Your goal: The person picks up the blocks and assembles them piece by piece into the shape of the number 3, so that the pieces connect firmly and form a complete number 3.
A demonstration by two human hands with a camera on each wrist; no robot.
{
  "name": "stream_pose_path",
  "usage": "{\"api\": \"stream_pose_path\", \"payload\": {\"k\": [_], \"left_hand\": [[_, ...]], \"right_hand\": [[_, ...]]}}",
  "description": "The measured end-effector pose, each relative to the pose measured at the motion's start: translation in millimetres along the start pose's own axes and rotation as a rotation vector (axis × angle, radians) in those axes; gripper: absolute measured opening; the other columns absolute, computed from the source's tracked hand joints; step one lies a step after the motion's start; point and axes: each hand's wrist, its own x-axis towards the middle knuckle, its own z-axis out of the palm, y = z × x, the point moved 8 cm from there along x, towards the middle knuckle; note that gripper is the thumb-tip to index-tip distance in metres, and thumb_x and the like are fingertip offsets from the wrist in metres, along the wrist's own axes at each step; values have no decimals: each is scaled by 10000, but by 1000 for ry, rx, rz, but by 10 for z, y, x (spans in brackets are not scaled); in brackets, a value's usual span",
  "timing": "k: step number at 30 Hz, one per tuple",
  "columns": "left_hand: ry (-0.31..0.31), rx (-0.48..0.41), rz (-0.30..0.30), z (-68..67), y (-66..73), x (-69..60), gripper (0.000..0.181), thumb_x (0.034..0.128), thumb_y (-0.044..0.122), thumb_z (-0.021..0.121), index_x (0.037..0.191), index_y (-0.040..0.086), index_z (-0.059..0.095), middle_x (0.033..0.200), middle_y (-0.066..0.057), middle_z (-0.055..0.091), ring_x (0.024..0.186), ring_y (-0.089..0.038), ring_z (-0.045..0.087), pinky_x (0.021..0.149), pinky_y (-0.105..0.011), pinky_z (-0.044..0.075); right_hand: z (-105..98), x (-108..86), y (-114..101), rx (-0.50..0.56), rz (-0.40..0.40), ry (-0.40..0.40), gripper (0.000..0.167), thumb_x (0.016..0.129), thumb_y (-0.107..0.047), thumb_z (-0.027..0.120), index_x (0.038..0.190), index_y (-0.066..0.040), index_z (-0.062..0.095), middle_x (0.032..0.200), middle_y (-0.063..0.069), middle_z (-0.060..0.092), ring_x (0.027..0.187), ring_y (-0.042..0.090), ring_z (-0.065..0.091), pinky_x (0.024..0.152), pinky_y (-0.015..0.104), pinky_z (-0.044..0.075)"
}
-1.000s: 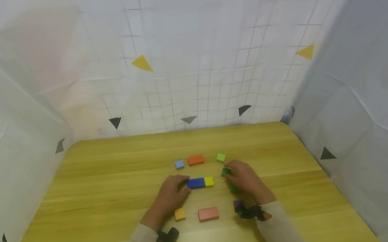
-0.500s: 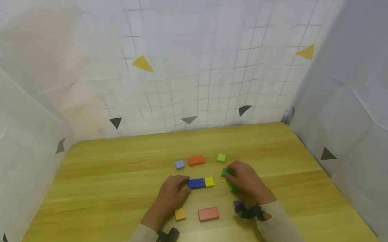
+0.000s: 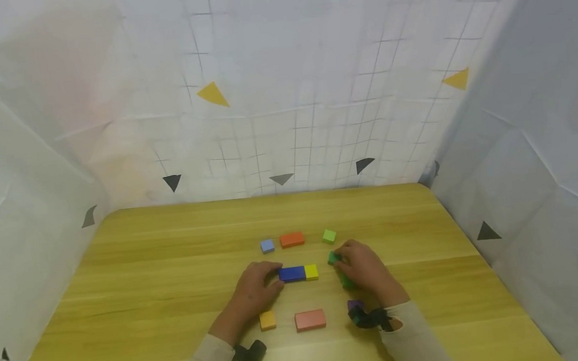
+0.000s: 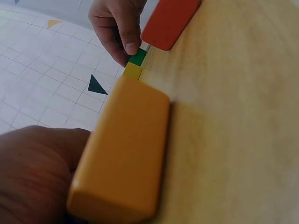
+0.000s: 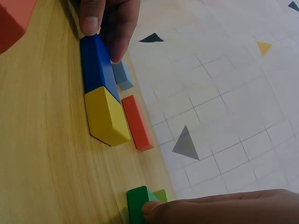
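Wooden table (image 3: 170, 242), set with small coloured blocks, a person's two bare hands at work among them. Left hand (image 3: 255, 286): thumb and forefinger parted only by the width of the blue block (image 3: 292, 275), pinching its left end, one on the near side and one on the far. Blue block: oblong, lying flat mid-table, its right end touching the yellow block (image 3: 311, 272), a shorter piece, in line with it. Right hand (image 3: 366, 268): thumb and forefinger nearly closed, pinching the dark green block (image 3: 332, 258) – held to the right of the yellow block and apart from it. Second green block (image 3: 346, 281): beneath the right hand, partly hidden. Far row, left to right: light blue block (image 3: 267, 246); red-orange oblong (image 3: 292, 240), near it; lime block (image 3: 329, 236), slightly turned, just beyond the dark green one. Near row: yellow-orange block (image 3: 267, 320), beside the left wrist; pink oblong (image 3: 310, 320), lying flat; purple block (image 3: 355, 304) – partly covered by the black wrist camera (image 3: 365, 317) on the right arm. Backdrop: pale sheeting (image 3: 278, 61), printed with triangles and grid lines
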Motion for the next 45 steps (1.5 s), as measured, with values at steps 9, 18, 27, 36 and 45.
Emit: {"api": "stream_pose_path", "payload": {"k": [9,18,27,36,45], "left_hand": [[1,3,8,22,-26,9,387,917,248,708,1288,152,655,1225,-3,670,1136,-199,576,1003,-435,476],[19,15,20,20,-24,14,377,909,244,717,1271,151,666,1210,7,681,1121,-190,586,989,-424,485],[24,9,9,-3,-7,-6,361,918,237,705,1266,150,669,1210,-1,678,1134,-195,584,999,-427,480],[14,-4,-3,10,-22,-9,364,922,238,700,1275,156,665,1228,2,672,1157,-198,578,1016,-432,470],[15,-7,-9,12,-37,0,368,923,240,699,1280,158,660,1233,5,670,1165,-198,577,1020,-431,469]], "right_hand": [[32,20,-38,8,-29,7,250,861,-145,769,1080,-28,739,1037,90,683,945,277,659,859,458,551],[54,30,-162,37,-82,41,246,866,-151,766,1082,-34,741,1020,71,675,928,257,655,844,439,550],[109,35,-174,24,-86,32,246,888,-130,742,1117,-40,739,1062,77,670,963,259,653,856,431,550],[116,42,-204,45,-94,57,255,879,-133,748,1117,-45,735,1085,89,686,987,285,663,889,464,545],[127,61,-215,48,-123,71,236,892,-166,745,1102,-59,738,1094,74,682,986,270,665,884,453,550]]}}
